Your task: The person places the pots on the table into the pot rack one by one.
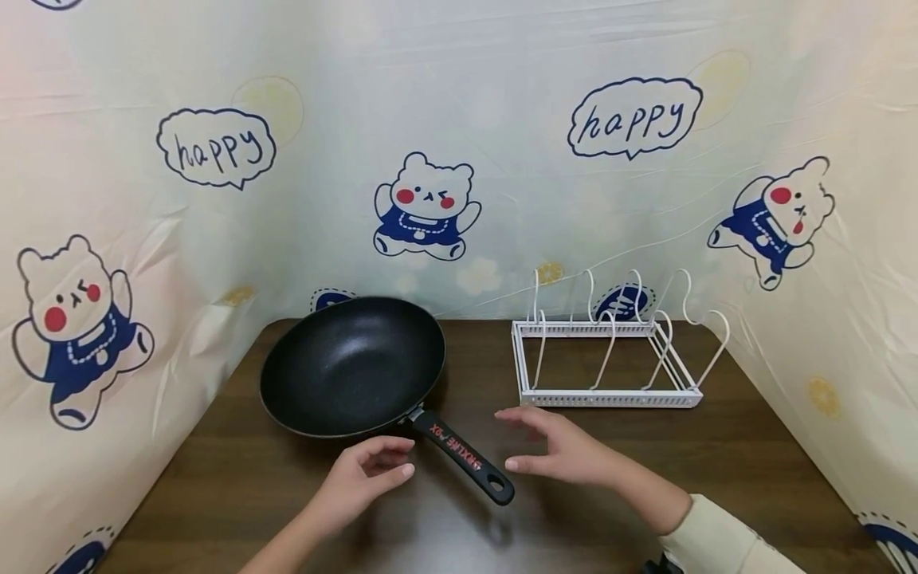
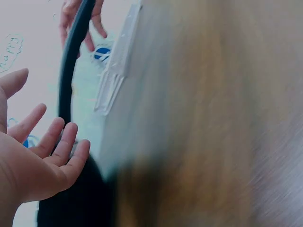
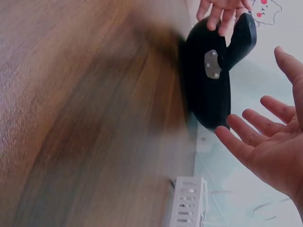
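A pale printed cloth is hanging beyond the left hand and the right hand, and is also flanking them on both sides, showing bears in blue and the word "happy". Below both hands, a dark wooden table is spreading out. On it a black pan is resting bowl upward, ahead of the left hand and over to the left of the right hand. A white rack is standing ahead of the right hand, its front rail near that hand's fingertips and its curved prongs rising farther off. A cream sleeve is covering the forearm behind the right hand. The right hand is hovering with fingers and thumb well parted, gripping nothing. The left hand is hovering near the pan's rim, its fingers loosely bent and parted from the thumb, likewise holding nothing; whether a fingertip is touching the pan is hard to tell. Between the two hands, the pan's black handle is slanting toward the person. Red lettering is running along its top. Nearer the right hand, a hanging hole is piercing the handle's end.
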`<act>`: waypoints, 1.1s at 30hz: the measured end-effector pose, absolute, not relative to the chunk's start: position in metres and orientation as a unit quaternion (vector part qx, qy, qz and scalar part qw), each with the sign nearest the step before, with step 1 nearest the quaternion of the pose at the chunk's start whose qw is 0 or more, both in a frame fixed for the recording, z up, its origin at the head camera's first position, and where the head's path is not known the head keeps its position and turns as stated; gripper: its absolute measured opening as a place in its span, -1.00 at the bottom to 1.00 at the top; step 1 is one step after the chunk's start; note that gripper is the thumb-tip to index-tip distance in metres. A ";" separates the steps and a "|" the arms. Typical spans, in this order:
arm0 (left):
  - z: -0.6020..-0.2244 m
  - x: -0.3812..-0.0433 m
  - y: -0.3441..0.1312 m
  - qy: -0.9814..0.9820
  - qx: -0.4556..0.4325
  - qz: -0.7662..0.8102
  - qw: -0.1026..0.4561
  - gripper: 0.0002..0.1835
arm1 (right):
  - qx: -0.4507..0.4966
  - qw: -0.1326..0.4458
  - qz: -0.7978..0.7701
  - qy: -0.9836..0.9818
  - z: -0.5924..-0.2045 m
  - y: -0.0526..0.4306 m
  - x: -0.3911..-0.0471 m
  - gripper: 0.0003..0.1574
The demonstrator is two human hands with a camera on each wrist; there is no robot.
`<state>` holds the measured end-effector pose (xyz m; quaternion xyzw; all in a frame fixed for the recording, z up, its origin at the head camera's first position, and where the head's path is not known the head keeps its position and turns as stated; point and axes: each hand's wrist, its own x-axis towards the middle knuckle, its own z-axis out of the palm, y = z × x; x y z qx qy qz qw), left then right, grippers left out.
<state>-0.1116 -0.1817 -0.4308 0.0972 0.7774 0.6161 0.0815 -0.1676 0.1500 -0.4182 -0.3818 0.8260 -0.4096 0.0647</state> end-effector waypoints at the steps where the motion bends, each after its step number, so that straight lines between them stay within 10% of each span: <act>1: -0.433 -0.112 -0.180 0.769 0.087 0.626 0.096 -0.57 | -0.378 0.074 -0.414 0.825 -0.418 0.149 -0.168 -0.28; 15: -0.451 -0.123 -0.158 0.556 -0.031 0.800 0.223 -0.32 | -0.345 0.201 -0.523 0.753 -0.425 0.129 -0.170 -0.39; 33: -0.460 -0.142 -0.139 0.399 -0.055 0.897 0.179 -0.49 | -0.298 0.435 -0.679 0.510 -0.447 0.115 -0.167 -0.32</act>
